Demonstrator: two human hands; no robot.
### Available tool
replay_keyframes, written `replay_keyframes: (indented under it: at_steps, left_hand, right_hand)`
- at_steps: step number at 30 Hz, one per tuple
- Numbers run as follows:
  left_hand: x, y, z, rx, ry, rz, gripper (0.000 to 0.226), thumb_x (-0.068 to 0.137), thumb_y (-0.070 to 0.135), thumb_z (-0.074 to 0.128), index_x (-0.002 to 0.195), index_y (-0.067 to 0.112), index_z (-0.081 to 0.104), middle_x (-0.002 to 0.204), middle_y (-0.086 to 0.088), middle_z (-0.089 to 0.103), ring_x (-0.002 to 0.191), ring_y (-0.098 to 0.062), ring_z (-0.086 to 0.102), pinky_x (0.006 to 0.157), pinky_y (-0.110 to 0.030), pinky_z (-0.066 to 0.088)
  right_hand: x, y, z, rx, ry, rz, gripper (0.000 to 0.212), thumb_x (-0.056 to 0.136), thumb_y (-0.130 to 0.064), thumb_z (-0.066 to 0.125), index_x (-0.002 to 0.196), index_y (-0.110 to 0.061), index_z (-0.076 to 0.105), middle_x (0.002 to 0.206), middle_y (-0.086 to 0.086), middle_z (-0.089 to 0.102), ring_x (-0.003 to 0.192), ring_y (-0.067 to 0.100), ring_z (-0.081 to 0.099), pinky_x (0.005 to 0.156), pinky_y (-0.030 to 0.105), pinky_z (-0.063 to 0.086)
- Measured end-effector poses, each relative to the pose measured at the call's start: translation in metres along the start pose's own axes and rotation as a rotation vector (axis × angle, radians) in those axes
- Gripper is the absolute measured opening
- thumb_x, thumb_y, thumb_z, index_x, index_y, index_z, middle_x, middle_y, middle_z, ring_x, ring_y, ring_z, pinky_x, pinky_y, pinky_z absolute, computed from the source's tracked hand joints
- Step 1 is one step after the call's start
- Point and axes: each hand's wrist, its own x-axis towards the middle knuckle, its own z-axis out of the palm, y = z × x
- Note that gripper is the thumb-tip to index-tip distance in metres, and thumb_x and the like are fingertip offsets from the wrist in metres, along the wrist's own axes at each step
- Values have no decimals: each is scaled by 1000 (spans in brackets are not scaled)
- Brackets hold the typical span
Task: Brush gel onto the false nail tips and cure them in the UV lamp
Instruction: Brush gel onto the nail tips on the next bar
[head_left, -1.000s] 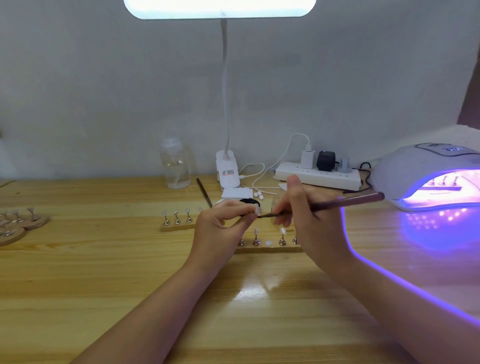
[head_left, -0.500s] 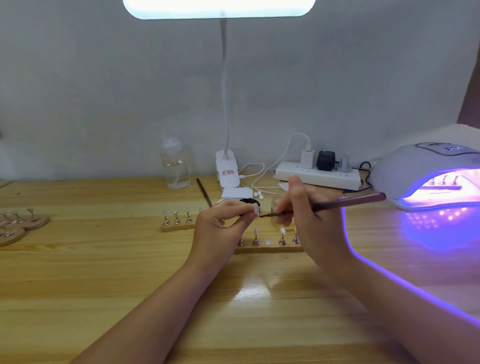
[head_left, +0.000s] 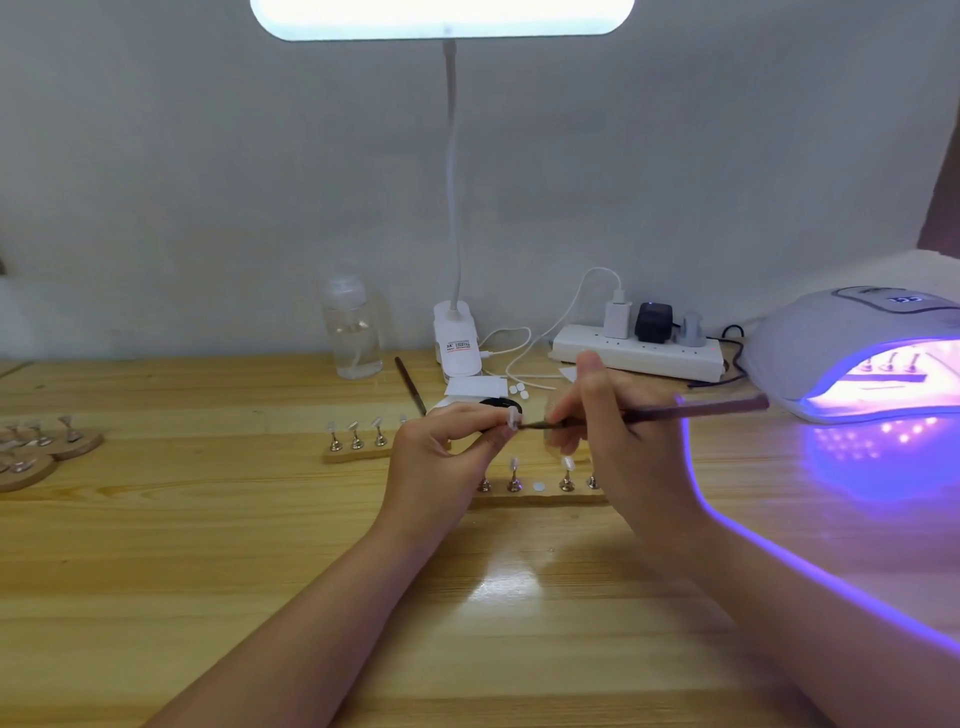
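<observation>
well, hidden: your left hand (head_left: 441, 457) covers part of the holder strip (head_left: 540, 499); its fingers (head_left: 498, 434) pinch a nail tip (head_left: 513, 417).
brush: your right hand (head_left: 618, 441) grips the brush (head_left: 691, 414), fingers clamped.
counter: wooden counter (head_left: 208, 545), uv lamp (head_left: 852, 353) glowing purple at the right edge, cut off.

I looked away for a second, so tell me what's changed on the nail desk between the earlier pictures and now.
Almost nothing. The right hand keeps the brush at the nail tip pinched in the left hand; the brush handle has risen very slightly. Nothing was picked up or let go. The UV lamp glows as before, and the holder strips haven't moved.

uv lamp (head_left: 852, 353) at table's (head_left: 156, 571) right, power strip (head_left: 636, 356) behind, bottle (head_left: 353, 332) left of it
</observation>
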Motion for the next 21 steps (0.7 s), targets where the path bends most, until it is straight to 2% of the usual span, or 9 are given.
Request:
replay_keyframes:
  at_steps: [3,5,7,9,13,18,21]
  left_hand:
    - [0,1,0,-25,8,-13,19,72,6,72,82,22,72,73,20,69,80,-1,65,75,-11,46]
    - [-1,2,0,-42,11,-25,18,72,8,72,80,24,72,70,23,68,79,4,65,72,-8,45]
    - [-1,2,0,-57,14,-40,18,72,8,72,81,23,72,70,25,67,79,6,65,71,-6,45]
    - [-1,3,0,-74,19,-57,17,72,8,72,82,22,72,69,25,67,79,7,64,70,-5,44]
    - [-1,4,1,-77,31,-57,18,71,7,72,80,24,71,66,27,65,76,11,63,67,-2,43]
    - [0,1,0,-46,28,-51,19,70,7,73,77,25,72,68,26,67,77,9,63,70,-4,43]
    - [0,0,-1,-10,47,-8,24,68,5,74,69,28,70,69,26,67,76,8,63,71,-4,42]
  right_hand:
    - [2,1,0,59,70,19,46,92,-34,43,57,-11,62,54,9,62,47,11,57,49,17,45]
    - [1,1,1,31,46,13,47,94,-36,44,60,-10,63,56,8,63,48,8,58,50,11,42]
    - [-1,-1,1,51,25,59,48,87,-42,42,56,-13,62,53,10,62,47,12,58,49,15,43]
    - [-1,-1,2,97,50,71,51,91,-43,45,52,-14,60,51,13,59,45,15,56,47,19,45]
    - [1,1,1,39,40,9,44,96,-28,44,60,-9,63,54,7,63,49,7,59,50,10,41]
    - [-2,-4,3,101,45,79,51,86,-41,41,53,-8,60,50,13,58,44,17,56,46,20,45]
    - [0,-1,2,90,82,52,49,95,-29,40,59,-4,61,53,10,61,46,10,57,48,15,43]
